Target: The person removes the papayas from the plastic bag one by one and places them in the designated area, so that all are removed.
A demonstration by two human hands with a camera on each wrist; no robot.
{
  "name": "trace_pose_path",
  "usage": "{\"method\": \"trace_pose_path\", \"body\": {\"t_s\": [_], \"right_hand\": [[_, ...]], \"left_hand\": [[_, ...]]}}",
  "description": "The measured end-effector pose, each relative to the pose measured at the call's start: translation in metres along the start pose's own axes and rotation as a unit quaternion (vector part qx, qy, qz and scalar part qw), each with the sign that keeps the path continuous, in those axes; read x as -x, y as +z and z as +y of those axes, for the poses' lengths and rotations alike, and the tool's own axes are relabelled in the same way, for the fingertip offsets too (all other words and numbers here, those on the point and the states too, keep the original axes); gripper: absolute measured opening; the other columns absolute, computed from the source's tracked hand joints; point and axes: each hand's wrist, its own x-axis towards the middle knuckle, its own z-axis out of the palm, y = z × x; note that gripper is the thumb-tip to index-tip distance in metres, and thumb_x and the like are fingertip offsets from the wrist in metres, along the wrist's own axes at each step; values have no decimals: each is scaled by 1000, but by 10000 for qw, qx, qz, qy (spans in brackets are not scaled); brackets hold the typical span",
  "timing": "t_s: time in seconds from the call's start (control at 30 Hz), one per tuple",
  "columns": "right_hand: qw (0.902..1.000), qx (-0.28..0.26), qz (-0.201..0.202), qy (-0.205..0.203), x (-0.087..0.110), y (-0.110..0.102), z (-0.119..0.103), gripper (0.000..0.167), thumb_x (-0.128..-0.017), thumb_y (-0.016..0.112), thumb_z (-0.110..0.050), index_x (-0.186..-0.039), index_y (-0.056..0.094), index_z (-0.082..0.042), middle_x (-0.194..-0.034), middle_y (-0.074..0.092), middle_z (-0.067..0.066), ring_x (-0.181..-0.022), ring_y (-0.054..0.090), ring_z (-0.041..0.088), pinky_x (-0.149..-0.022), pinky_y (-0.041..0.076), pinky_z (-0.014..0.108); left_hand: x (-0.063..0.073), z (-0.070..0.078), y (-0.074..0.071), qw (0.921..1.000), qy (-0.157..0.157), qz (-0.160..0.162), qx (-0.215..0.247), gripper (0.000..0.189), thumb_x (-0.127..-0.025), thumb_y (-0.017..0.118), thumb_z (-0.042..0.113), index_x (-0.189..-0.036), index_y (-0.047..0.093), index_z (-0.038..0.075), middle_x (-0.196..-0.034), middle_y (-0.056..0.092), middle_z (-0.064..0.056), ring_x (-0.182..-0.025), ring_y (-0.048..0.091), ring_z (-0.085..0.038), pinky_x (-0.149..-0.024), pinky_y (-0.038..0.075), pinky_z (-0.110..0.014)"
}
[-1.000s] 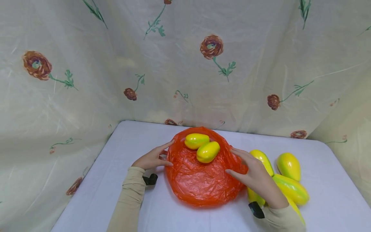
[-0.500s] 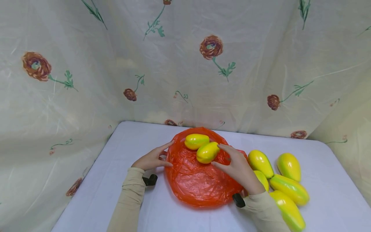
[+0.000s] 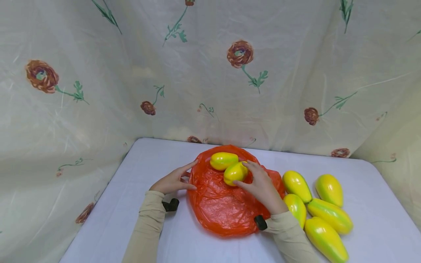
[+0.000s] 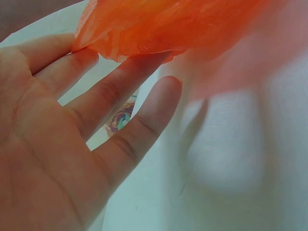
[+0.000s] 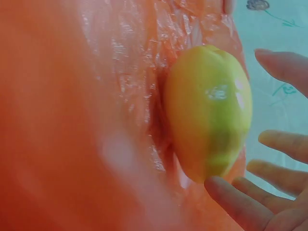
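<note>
An orange-red plastic bag (image 3: 227, 215) lies spread on the table with two yellow-green papayas on it. The far papaya (image 3: 223, 160) lies behind the near papaya (image 3: 235, 174). My right hand (image 3: 261, 186) reaches over the bag from the right, thumb and fingers spread around the near papaya. In the right wrist view a fingertip is right at the lower end of that papaya (image 5: 209, 110), while the other fingers stand apart from it. My left hand (image 3: 172, 180) is at the bag's left edge, fingers extended; in the left wrist view fingertips meet the bag's rim (image 4: 139, 33).
Several more papayas (image 3: 330, 215) lie in a group on the right of the white table (image 3: 158, 157). A flower-patterned curtain (image 3: 204, 65) hangs behind and around the table. A dark camera sits at each wrist.
My right hand has moved left from the bag's right edge to the near papaya, uncovering more of the papayas on the right. The left hand stays at the bag's edge.
</note>
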Motion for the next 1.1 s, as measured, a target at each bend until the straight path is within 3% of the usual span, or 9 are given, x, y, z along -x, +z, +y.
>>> {"method": "trace_pose_path", "body": {"t_s": [0.2, 0.47, 0.77, 0.93, 1.1], "right_hand": [[9998, -77, -73, 177, -4, 9, 6, 83, -91, 76, -50, -157, 43, -12, -169, 27, 18, -151, 32, 46, -116, 39, 67], [9998, -204, 72, 42, -6, 19, 10, 87, -88, 75, -59, -156, 44, -15, -167, 34, 13, -149, 37, 42, -116, 41, 64], [9990, -410, -25, 149, -8, 23, 10, 82, -90, 79, -43, -157, 41, -15, -166, 35, 12, -147, 42, 38, -113, 47, 59], [9983, -557, 43, 188, -8, 26, 7, 82, -88, 80, -48, -154, 43, -14, -162, 40, 11, -138, 49, 34, -106, 55, 50], [9975, -675, 71, 211, -8, 28, 5, 82, -87, 80, -50, -152, 44, -16, -160, 43, 10, -136, 50, 33, -107, 55, 52]], "left_hand": [[-1, -2, 1, 10000, 8, -13, -32, 90, -90, 81, 18, -163, 30, 35, -164, 41, -4, -127, 57, -28, -101, 57, -45], [-1, 0, 1, 9999, -98, 50, 40, 90, -90, 81, 18, -162, 32, 38, -163, 42, -1, -127, 57, -27, -101, 58, -43], [0, 1, 1, 9999, -121, 86, 29, 90, -89, 82, 19, -162, 32, 38, -164, 42, 0, -128, 57, -27, -101, 58, -44], [0, 1, 2, 9998, -154, 112, -4, 90, -89, 82, 18, -161, 32, 39, -163, 43, 0, -127, 57, -27, -100, 58, -44], [1, 2, 1, 9997, -203, 167, 7, 89, -89, 82, 18, -161, 34, 41, -162, 45, 1, -125, 57, -27, -100, 58, -44]]}}
